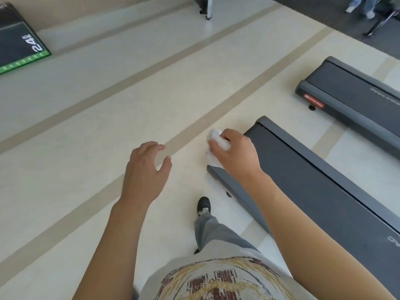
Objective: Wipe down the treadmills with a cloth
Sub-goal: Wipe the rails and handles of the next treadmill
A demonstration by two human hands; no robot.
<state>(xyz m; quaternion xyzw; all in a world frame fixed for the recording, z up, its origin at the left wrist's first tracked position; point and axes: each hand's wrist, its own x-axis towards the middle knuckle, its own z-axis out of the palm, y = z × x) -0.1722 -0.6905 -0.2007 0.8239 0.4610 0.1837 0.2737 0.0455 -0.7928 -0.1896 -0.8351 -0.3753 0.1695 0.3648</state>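
Observation:
A dark grey treadmill [313, 180] lies on the pale floor at the right, its rear end toward the middle of the view. My right hand [236, 154] grips a crumpled white cloth [216, 146] over that rear end, at the corner nearest me. Whether the cloth touches the deck I cannot tell. My left hand [145, 169] hovers over the floor to the left, fingers loosely curled, holding nothing. A second treadmill [350, 98] with a red label sits further back at the right.
A black box [19, 37] with a green edge stands at the far left. Black equipment legs [205, 7] and another person's feet [359, 7] show at the top. My shoe [204, 205] is beside the near treadmill. Tan stripes cross the floor.

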